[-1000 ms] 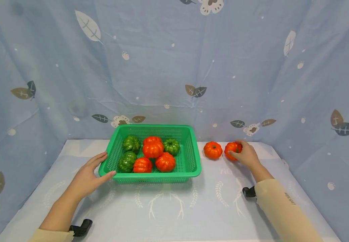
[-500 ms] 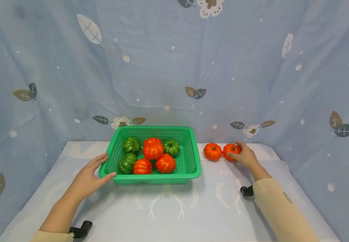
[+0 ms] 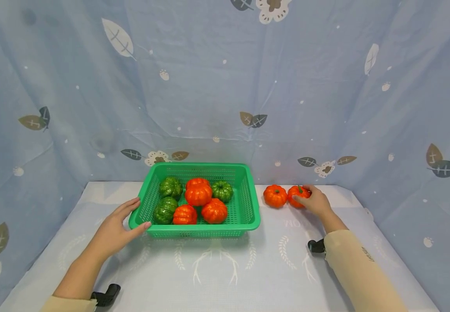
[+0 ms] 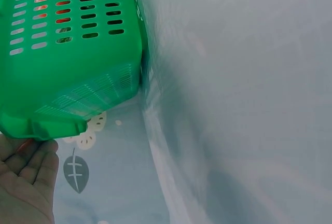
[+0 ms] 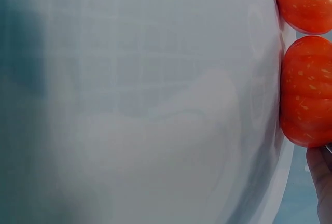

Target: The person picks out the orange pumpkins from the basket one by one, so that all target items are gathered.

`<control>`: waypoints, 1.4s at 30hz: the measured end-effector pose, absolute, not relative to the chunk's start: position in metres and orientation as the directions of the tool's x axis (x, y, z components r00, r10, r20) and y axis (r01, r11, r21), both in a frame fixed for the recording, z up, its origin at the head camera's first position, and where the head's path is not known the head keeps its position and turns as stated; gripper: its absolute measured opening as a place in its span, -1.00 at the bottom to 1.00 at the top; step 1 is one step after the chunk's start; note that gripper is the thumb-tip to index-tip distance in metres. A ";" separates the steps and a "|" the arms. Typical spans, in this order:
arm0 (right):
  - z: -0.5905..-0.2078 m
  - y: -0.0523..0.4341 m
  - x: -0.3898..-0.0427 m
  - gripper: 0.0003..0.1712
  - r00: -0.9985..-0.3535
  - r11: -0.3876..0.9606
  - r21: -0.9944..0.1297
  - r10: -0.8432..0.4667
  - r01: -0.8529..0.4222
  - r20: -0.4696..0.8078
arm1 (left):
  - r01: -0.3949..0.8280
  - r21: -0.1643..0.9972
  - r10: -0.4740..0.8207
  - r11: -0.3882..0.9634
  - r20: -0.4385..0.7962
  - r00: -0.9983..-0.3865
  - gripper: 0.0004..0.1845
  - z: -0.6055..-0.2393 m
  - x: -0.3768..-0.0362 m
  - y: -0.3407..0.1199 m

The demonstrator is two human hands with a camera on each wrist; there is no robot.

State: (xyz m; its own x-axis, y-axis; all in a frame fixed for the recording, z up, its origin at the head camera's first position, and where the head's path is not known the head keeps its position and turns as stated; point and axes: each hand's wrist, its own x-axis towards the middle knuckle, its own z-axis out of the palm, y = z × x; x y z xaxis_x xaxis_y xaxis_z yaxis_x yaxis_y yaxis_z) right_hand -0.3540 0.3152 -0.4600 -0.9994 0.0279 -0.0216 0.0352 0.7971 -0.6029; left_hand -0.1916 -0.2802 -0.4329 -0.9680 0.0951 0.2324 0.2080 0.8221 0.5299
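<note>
My left hand [image 3: 116, 227] rests at the left end of a green plastic basket [image 3: 205, 227], fingers extended along its rim; in the left wrist view the fingertips [image 4: 44, 151] lie under a corner of that rim. On the right, my right hand [image 3: 318, 203] holds a small orange-red pumpkin [image 3: 296, 197] between thumb and fingers, its green stem upward. The pumpkin sits on the table. Beside it, on its left, stands a second orange-red pumpkin [image 3: 275, 196]. Only a fingertip of this hand shows under the held pumpkin [image 5: 308, 92] in the right wrist view.
Inside the basket lie green pumpkins [image 3: 165, 210] and several orange-red pumpkins [image 3: 214, 211], one raised on others. The basket's right end shows bare floor. A pale patterned cloth covers the table [image 3: 217, 268]. Behind hangs a blue leaf-print curtain [image 3: 194, 86].
The held pumpkin has shifted slightly left toward its neighbour and turned so its stem points more upward. My right hand moved with it. The left hand and basket stay put.
</note>
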 end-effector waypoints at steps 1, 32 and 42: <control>-0.460 0.315 -0.354 -0.03 -0.999 0.794 -0.606 0.032 0.042 -0.027 | 0.209 0.529 0.096 0.822 0.234 -0.968 -0.06 -0.433 -0.192 -0.280; -0.404 0.255 -0.297 -0.36 -0.980 0.686 -0.712 -0.004 -0.148 0.200 | 0.215 0.545 0.090 0.811 0.247 -0.965 -0.07 -0.434 -0.191 -0.278; -0.384 0.203 -0.272 -0.44 -0.939 0.578 -0.741 -0.179 -0.342 0.294 | 0.218 0.545 0.089 0.810 0.252 -0.964 -0.06 -0.434 -0.191 -0.279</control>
State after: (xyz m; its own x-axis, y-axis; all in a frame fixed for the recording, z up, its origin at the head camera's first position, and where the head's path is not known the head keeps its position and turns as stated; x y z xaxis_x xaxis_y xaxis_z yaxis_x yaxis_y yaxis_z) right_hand -0.2719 0.2032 -0.3843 -0.9389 -0.1792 0.2937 -0.3421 0.5778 -0.7411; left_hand -0.1910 -0.2795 -0.4344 -0.9635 0.0894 0.2522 0.2177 0.8097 0.5449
